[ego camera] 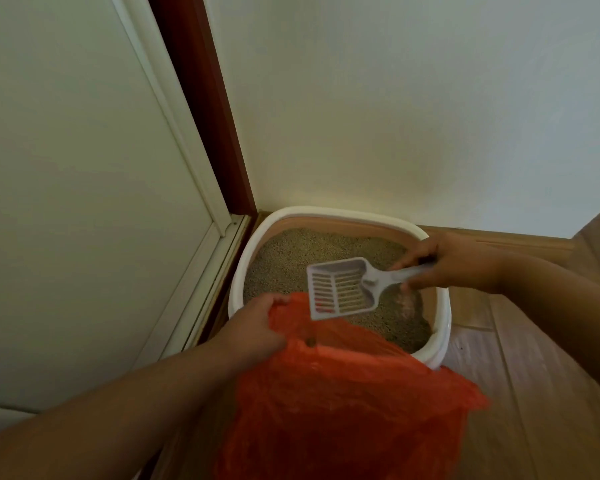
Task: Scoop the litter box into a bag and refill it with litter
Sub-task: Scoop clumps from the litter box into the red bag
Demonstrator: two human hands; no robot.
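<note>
A white litter box (pixel 329 213) sits in the corner, filled with grey-beige litter (pixel 291 258). My right hand (pixel 444 263) grips the handle of a white slotted scoop (pixel 342 289), held above the box with its head tilted over the mouth of an orange plastic bag (pixel 347 403). The scoop looks almost empty. My left hand (pixel 257 327) pinches the bag's upper left edge and holds it up against the box's near rim. A small dark clump (pixel 311 341) shows just inside the bag's mouth.
A white door panel (pixel 84 202) with a dark red frame (pixel 201 105) stands to the left. A pale wall (pixel 413 109) rises behind the box. Wooden flooring (pixel 534 358) extends to the right, with a wooden skirting along the wall.
</note>
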